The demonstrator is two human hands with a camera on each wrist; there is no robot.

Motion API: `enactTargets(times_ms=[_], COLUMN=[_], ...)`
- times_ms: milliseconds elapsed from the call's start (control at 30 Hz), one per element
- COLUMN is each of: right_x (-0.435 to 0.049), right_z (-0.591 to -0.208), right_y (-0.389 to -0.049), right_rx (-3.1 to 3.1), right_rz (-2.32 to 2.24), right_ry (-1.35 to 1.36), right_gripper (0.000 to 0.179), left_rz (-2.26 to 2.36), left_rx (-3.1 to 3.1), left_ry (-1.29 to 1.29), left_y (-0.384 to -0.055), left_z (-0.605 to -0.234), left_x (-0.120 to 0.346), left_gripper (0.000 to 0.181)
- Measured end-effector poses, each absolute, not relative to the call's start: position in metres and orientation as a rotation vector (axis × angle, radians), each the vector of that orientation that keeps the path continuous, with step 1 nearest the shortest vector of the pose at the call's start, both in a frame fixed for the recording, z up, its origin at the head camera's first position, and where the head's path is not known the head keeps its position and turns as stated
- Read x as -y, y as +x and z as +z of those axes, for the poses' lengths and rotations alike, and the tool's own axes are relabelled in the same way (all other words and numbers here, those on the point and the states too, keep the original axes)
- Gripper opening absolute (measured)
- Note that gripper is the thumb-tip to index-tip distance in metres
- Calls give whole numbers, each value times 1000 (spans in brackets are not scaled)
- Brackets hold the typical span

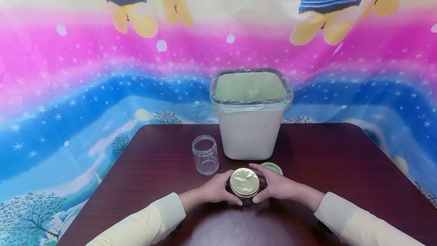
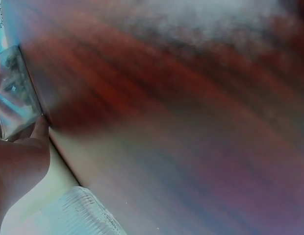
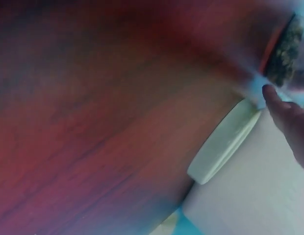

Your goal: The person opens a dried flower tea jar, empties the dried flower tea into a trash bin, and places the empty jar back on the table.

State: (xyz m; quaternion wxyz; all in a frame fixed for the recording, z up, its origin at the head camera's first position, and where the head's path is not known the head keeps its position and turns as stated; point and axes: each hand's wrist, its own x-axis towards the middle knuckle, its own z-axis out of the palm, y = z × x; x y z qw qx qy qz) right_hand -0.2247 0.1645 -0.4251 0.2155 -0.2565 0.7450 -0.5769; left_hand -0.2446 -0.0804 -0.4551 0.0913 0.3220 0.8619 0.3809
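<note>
A clear jar topped with a crinkled gold foil seal [image 1: 244, 181] stands upright near the middle of the table, between both hands. From the left, my left hand [image 1: 217, 190] grips it, thumb at the front. My right hand [image 1: 278, 185] holds the opposite side, its thumb near the front and a finger reaching behind. Dark, lumpy contents show through the jar [image 3: 286, 54] in the right wrist view. The left wrist view catches only part of the jar [image 2: 15, 93] at its left edge. Just behind the right hand lies a pale green round lid [image 1: 272, 167], partly covered by it.
An open, clear jar [image 1: 206, 158] without a lid stands behind the left hand. At the back, a light-coloured trash bin [image 1: 250, 136] lined with a clear bag rises above the dark wooden table [image 1: 164, 151]. A printed cloth [image 1: 85, 67] hangs behind the table.
</note>
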Motion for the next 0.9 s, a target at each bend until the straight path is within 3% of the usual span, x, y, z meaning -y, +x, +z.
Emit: enactTargets(times_ms=[300, 567, 900], right_x=[-142, -129, -133], right_z=[-421, -426, -429], right_y=[-191, -181, -184], right_rx=[-2300, -2509, -2473], right_rz=[-1729, -1693, -1724], right_ry=[-518, -314, -391], right_gripper=[99, 91, 85], left_rz=[1152, 1143, 1142], left_rx=[-2547, -2559, -2555], left_ry=[957, 964, 957], left_y=[-244, -244, -244], left_z=[-455, -456, -455], left_x=[81, 80, 80], left_gripper=[77, 78, 79])
